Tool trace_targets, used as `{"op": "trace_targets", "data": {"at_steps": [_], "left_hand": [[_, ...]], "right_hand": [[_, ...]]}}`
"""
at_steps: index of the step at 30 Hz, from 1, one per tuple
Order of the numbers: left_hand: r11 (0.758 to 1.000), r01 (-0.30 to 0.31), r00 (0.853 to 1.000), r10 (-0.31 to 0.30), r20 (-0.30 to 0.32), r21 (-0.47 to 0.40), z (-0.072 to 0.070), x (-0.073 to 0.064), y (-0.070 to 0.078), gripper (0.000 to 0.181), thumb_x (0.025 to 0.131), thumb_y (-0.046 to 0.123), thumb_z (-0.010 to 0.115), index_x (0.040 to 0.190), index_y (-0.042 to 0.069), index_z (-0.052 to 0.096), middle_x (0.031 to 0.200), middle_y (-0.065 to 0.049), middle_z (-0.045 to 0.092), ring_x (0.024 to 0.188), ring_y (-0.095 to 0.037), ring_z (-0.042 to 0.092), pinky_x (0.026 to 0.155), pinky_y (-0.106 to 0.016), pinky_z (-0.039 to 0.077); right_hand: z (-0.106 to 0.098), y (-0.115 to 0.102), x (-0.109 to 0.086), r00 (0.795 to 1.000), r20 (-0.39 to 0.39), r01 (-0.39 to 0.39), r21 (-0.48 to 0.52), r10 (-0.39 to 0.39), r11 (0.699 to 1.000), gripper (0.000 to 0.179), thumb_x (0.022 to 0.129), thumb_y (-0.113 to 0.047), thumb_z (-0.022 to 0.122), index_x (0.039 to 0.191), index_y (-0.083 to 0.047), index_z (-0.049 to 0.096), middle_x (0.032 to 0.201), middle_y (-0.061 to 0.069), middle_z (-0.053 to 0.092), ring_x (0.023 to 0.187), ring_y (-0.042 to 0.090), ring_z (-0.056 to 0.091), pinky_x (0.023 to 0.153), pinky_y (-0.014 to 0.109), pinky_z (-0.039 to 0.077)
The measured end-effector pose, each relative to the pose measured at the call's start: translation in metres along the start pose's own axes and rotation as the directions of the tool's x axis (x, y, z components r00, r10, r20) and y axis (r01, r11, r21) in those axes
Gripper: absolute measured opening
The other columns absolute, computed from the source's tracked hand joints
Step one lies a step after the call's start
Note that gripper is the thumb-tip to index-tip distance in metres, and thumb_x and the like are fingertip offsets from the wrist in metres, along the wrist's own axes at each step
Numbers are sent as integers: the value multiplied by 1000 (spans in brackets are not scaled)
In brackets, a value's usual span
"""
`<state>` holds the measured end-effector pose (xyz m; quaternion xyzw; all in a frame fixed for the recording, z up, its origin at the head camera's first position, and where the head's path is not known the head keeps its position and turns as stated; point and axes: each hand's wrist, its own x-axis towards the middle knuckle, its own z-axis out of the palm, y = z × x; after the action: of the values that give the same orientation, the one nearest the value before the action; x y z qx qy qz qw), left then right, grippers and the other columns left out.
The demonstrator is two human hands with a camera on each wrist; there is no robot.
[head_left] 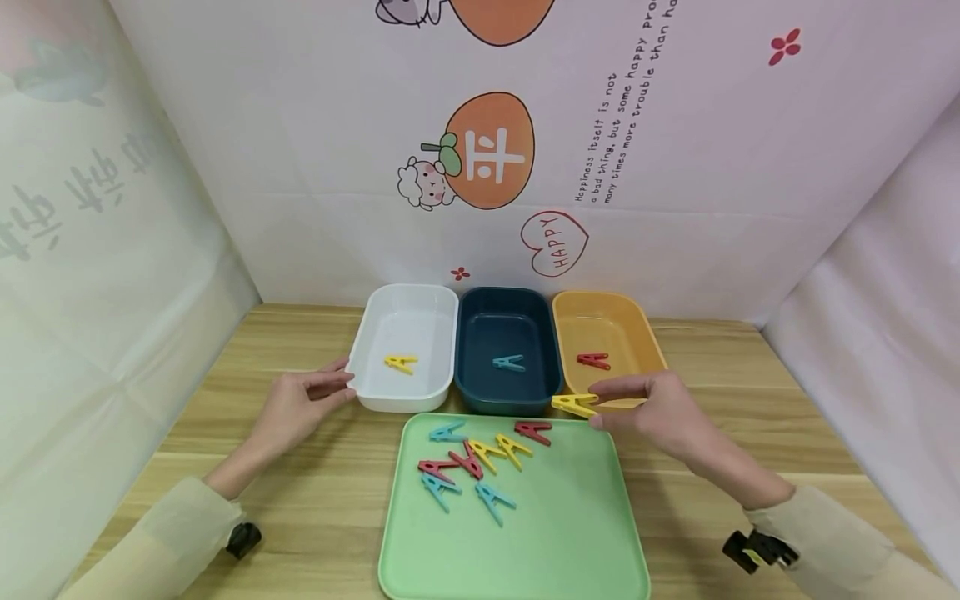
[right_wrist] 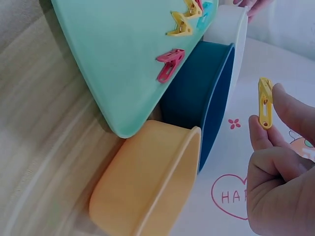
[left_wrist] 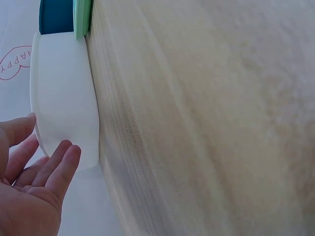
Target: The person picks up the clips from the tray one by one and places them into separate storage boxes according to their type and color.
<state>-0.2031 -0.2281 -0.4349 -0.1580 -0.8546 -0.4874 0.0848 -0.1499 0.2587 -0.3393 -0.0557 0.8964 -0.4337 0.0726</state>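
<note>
My right hand (head_left: 663, 412) pinches a yellow clothespin (head_left: 575, 405) between thumb and fingertips, held over the gap between the tray and the orange bin (head_left: 622, 321). That clothespin (right_wrist: 266, 103) shows upright in the right wrist view. My left hand (head_left: 300, 408) touches the left side of the white bin (head_left: 408, 402), its fingers (left_wrist: 64, 167) fairly straight near the rim and outer wall. A yellow clothespin (head_left: 401, 364) lies in the white bin, a blue one (head_left: 509, 362) in the dark blue bin (head_left: 510, 406), and a red one (head_left: 593, 360) in the orange bin.
A green tray (head_left: 562, 533) lies in front of the bins. Several red, yellow and blue clothespins (head_left: 495, 502) are scattered over its far left part. The wooden table (head_left: 315, 517) is bounded by a printed white cloth (head_left: 322, 167) behind and at the sides.
</note>
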Motion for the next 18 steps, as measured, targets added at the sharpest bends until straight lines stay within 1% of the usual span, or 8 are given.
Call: {"op": "trace_targets", "data": {"at_steps": [3,8,12,14,16,18], "left_hand": [[1000,-2,1000,2,-1,-2,0,0,0,26,94,3,81,116,-10,76,140,-23,63,110,-34,73,82,-19,59],[1000,-1,1000,1,-3,-2,0,0,0,26,94,3,81,116,-10,76,139,-23,63,111,-35,72,82,-19,59],[1000,-4,1000,4,-6,-3,0,0,0,26,94,4,81,116,-9,76,139,-22,64,113,-36,71,82,-18,59],[1000,-5,1000,5,-6,-5,0,0,0,26,94,4,81,116,-9,76,138,-22,64,113,-36,71,82,-18,59],[1000,-4,1000,4,-5,-8,0,0,-1,26,94,4,81,116,-9,76,139,-22,64,113,-36,71,82,-18,59],[1000,-2,1000,1,-3,-10,0,0,-1,27,94,5,81,116,-9,76,139,-22,64,113,-36,71,82,-18,59]], "right_hand": [[0,-4,4,1000,-7,8,-24,-8,1000,46,87,-26,90,125,-5,77,123,13,74,121,35,62,89,38,58],[-2,-11,9,1000,-19,11,-62,-12,998,47,86,-30,91,125,-8,78,123,11,75,122,34,59,92,39,54],[-3,-16,14,1000,-7,5,-41,-6,999,47,86,-29,91,125,-7,78,125,12,74,122,36,57,88,37,55],[-4,-19,17,1000,-2,-1,-28,1,1000,47,87,-28,91,126,-6,78,128,13,73,125,36,55,88,37,55],[-4,-22,20,1000,2,-13,-12,13,1000,48,86,-27,91,127,-6,77,130,13,72,128,37,54,91,39,53],[-5,-25,22,1000,6,-24,4,24,1000,48,87,-27,90,128,-6,77,131,12,72,131,37,52,96,45,51]]}}
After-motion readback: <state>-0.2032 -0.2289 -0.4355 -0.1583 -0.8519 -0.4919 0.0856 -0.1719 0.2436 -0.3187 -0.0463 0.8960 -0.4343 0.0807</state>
